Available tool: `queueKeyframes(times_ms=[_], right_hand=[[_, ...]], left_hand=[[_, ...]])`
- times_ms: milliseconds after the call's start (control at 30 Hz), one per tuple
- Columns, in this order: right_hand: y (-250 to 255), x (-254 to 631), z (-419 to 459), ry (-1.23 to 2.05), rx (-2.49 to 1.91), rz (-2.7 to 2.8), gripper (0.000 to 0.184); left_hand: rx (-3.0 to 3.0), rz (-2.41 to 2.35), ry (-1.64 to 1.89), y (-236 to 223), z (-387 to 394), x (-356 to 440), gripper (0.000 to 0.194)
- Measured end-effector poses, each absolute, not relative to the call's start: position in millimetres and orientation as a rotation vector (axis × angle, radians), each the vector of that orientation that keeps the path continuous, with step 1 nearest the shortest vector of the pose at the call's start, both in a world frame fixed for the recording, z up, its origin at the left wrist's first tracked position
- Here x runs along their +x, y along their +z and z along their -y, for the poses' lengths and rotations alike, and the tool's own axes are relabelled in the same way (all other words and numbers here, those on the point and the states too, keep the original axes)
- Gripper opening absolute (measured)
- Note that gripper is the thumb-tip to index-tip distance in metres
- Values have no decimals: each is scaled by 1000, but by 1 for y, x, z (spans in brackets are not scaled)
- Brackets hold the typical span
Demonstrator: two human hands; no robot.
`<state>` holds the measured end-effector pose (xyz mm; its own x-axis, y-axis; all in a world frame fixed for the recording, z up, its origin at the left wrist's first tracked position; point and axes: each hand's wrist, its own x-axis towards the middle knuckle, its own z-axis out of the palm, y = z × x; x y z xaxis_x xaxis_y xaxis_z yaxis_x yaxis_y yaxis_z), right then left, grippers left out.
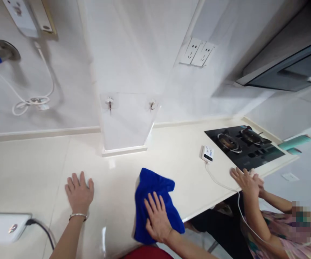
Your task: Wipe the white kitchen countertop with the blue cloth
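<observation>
Blue cloth under flat right hand on cream countertop; left hand splayed flat.

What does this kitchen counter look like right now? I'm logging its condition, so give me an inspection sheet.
Surface: pale counter, glossy.
Job's things: blue cloth spread flat near the front edge.
Clutter: small white device; white box at the left.
Hands: left hand flat on bare counter; right hand pressed flat on the cloth.
Cables: white cord from the device; dark cord from the box.
Surroundings: gas hob, wall sockets, another person's hands on the counter edge.
</observation>
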<state>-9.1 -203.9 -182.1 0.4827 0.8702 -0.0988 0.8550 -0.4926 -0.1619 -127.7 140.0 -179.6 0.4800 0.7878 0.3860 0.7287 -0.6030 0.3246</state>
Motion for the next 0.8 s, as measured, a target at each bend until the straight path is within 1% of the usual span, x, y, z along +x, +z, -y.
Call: queueKeyframes(times_ms=[100,167,300,433,600,800], right_hand=[[-160,-12,147,496,-2378,1634,81],[-147,-8,108,559,-2236,1697,78],[-136,10,41,512,-2083,1759,72],[-143,40,-3,418,-2020,1779,69],[-157,92,-11,341,-2015,1808,64],[-160,159,39,245,-2268,1482,57]], left_hand=[[2598,-1371,729,-175,-140,-127,61],[2601,-1387,713,-173,-139,-127,62],[2618,-1412,681,-169,-139,-126,63],[2598,-1465,607,-167,-141,-125,64],[2556,-1499,568,-162,-143,-123,68],[2528,-1446,628,-165,-146,-123,74]])
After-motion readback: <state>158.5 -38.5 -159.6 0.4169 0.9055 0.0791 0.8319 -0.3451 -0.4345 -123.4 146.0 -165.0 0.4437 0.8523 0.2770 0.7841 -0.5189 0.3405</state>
